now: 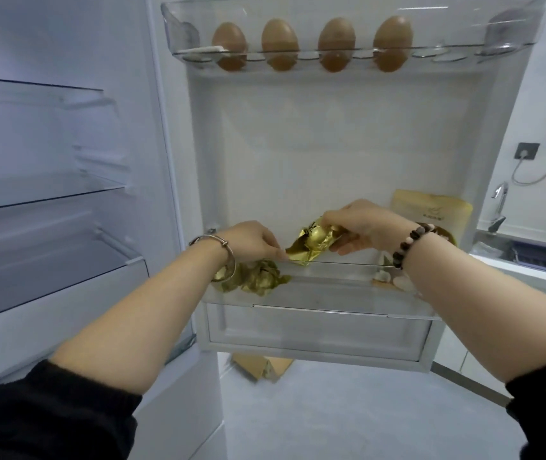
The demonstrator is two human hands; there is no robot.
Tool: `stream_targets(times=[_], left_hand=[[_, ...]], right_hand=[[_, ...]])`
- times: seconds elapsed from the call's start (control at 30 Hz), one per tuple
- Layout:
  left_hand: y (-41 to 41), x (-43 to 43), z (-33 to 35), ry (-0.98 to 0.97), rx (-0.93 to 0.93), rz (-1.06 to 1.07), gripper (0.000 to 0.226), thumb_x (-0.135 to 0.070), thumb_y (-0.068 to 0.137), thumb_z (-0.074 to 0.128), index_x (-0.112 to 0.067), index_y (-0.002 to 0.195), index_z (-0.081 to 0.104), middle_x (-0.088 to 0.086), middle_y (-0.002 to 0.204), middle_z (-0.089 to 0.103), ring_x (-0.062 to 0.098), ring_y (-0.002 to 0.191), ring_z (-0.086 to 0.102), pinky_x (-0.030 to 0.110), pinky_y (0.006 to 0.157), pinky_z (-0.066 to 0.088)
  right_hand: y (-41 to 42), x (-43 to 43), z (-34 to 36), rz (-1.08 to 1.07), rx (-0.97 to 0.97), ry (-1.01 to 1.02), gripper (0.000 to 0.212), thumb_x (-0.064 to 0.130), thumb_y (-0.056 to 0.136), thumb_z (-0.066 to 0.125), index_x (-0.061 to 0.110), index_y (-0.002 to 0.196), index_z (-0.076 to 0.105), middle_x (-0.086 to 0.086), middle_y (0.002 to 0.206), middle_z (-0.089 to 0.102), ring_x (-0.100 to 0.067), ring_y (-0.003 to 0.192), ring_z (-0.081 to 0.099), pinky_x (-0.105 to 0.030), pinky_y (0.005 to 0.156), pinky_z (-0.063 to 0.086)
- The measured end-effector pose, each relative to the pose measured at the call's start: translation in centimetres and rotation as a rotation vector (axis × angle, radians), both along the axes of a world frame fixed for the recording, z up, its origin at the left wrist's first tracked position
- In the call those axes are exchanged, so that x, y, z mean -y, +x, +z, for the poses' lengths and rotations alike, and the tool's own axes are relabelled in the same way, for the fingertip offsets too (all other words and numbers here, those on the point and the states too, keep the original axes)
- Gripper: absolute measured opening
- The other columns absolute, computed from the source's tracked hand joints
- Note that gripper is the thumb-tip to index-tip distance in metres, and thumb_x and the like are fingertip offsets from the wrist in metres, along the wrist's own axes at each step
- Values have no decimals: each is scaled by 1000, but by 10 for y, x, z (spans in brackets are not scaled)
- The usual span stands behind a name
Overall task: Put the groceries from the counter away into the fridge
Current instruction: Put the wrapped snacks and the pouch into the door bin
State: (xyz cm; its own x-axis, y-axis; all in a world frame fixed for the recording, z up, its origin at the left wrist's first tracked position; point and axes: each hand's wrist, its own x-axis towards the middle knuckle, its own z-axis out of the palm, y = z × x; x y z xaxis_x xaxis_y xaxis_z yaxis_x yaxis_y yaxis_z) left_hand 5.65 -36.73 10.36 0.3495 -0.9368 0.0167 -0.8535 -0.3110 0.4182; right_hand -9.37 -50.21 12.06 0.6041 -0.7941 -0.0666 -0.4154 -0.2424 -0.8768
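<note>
Left grip (251, 242) and right grip (361, 227) hold a gold packet (311, 244) over the door shelf (331, 293). Another packet (255, 277) lies inside it, eggs (279, 44) above; I can't tell what's left.

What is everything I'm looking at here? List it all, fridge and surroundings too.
Oval eggs: four, brown, upright in the clear top door rack.
Held crinkled foil packet: one, gold, above the clear middle door shelf.
Second crinkled foil packet: one, gold, lying at that shelf's left end.
Flat paper pouch: one, tan, standing at its right end.
Glass shelves: three, clear, inside the fridge, left.
Cardboard piece: one, brown, on the floor below the door.
Metal tap: one, silver, far right.
Left hand: pinches the held packet's corner; silver bangle.
Right hand: grips the same packet; beaded bracelet.
</note>
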Motion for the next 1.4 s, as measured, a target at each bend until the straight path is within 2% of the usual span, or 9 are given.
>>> stream_targets(times=[0.13, 0.3, 0.43, 0.63, 0.9, 1.07, 1.23, 1.3, 1.4], left_hand=[[1, 6, -4, -24, -13, 41, 25, -29, 84, 64, -5, 86, 70, 1, 73, 59, 15, 64, 49, 22, 60, 38], [-2, 11, -4, 42, 32, 114, 37, -21, 85, 58, -11, 54, 41, 2, 54, 38, 16, 49, 31, 25, 44, 23], [1, 15, -8, 25, -10, 119, 36, -18, 84, 58, -12, 53, 40, 4, 55, 39, 19, 50, 34, 25, 48, 25], [0, 17, -8, 39, -10, 114, 33, -20, 85, 59, -11, 56, 46, 3, 56, 42, 18, 50, 36, 25, 46, 27], [2, 17, -9, 24, -33, 123, 25, -16, 82, 56, -10, 59, 48, 5, 63, 47, 19, 53, 39, 24, 49, 27], [0, 15, -9, -57, -2, 104, 16, -19, 84, 54, -10, 76, 65, 7, 75, 59, 22, 68, 52, 25, 59, 38], [-10, 8, -13, -320, 209, 98, 27, -23, 88, 47, -19, 100, 71, 3, 101, 69, 24, 93, 61, 29, 75, 48], [-21, 12, -14, -397, 229, 92, 28, -24, 88, 46, -22, 101, 70, 1, 104, 69, 24, 94, 60, 31, 78, 49], [-42, 26, -17, -470, 249, 32, 29, -24, 89, 47, -22, 108, 68, -1, 115, 65, 23, 105, 58, 31, 85, 46]], right_hand=[[9, 4, -7, 58, -199, -104, 18, 15, 85, 60, 1, 96, 62, -11, 74, 63, -20, 57, 61, -27, 56, 56], [25, -1, -15, 269, -476, 10, 11, 9, 89, 57, 0, 94, 62, -13, 83, 64, -24, 70, 64, -31, 64, 57], [36, -1, -17, 280, -439, -25, 28, -7, 85, 58, -15, 112, 58, -21, 98, 66, -30, 87, 66, -32, 73, 58], [49, -4, -17, 308, -571, -164, 36, 27, 83, 71, -4, 100, 65, -15, 91, 73, -28, 85, 71, -41, 83, 57], [51, -14, -16, 319, -654, -370, 45, 39, 84, 66, -2, 104, 65, -12, 101, 71, -27, 94, 69, -40, 89, 54], [39, -12, -16, 309, -505, -309, 39, 36, 88, 62, 2, 106, 66, -10, 98, 71, -22, 90, 70, -35, 81, 58], [14, -16, -14, 197, -404, -569, 38, 30, 89, 60, 12, 122, 58, -5, 121, 60, -21, 105, 58, -27, 85, 47], [-1, -15, -16, 121, -253, -603, 30, 23, 90, 58, 14, 118, 61, -4, 120, 62, -19, 107, 57, -26, 89, 45], [-33, -16, -19, -62, 7, -678, 22, 15, 88, 54, 17, 106, 67, 2, 103, 66, -12, 95, 60, -22, 81, 45]])
